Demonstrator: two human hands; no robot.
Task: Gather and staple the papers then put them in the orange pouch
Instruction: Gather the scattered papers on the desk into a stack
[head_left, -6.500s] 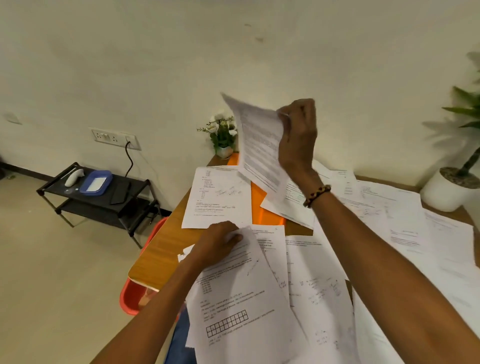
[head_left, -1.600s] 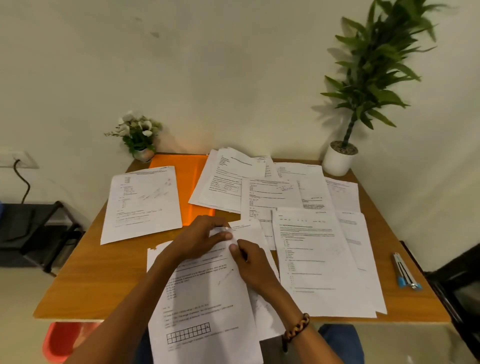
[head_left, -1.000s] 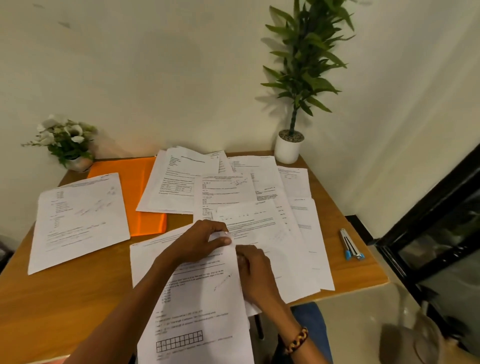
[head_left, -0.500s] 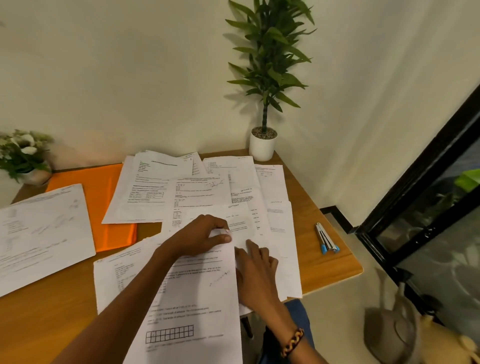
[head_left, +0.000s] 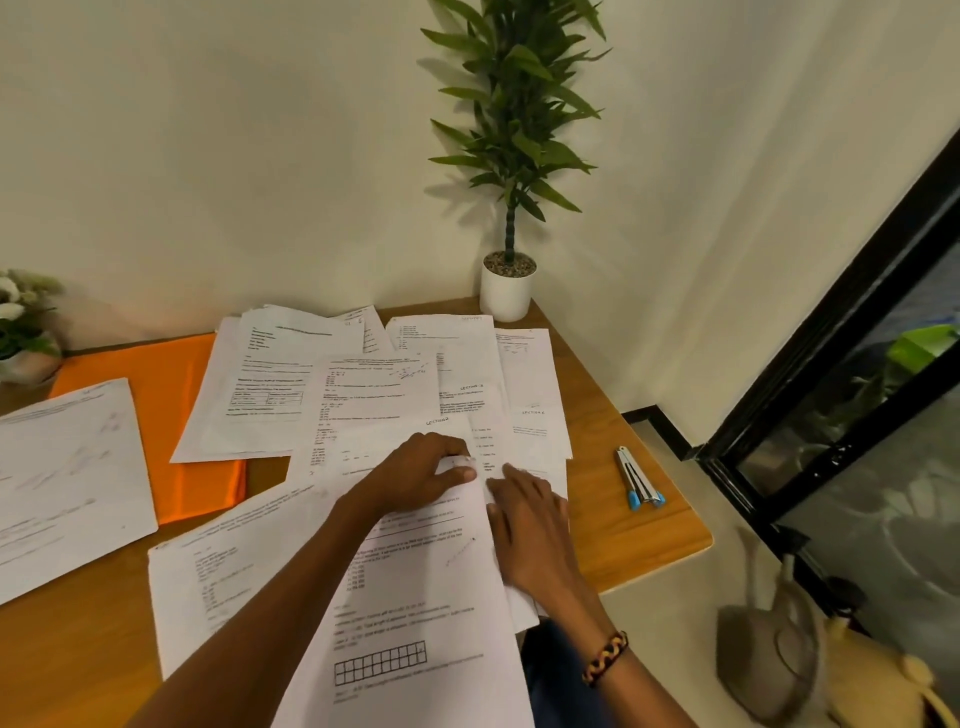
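Bare wood only along the table's (head_left: 644, 551) right and near-left edges; printed papers (head_left: 405, 395) fanned over the middle and back, one sheet (head_left: 67, 478) apart at far left. Left hand (head_left: 415, 475) pinching the top corner of the nearest sheet (head_left: 415, 613), which overhangs the front edge. Right hand (head_left: 530, 525) flat beside it, fingers straight on paper. Orange pouch (head_left: 156, 395) back left, partly covered. Stapler (head_left: 639, 480) alone near the right edge.

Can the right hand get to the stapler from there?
Probably yes. The right hand lies flat on the papers, and the stapler sits just to its right on bare table, with nothing between them.
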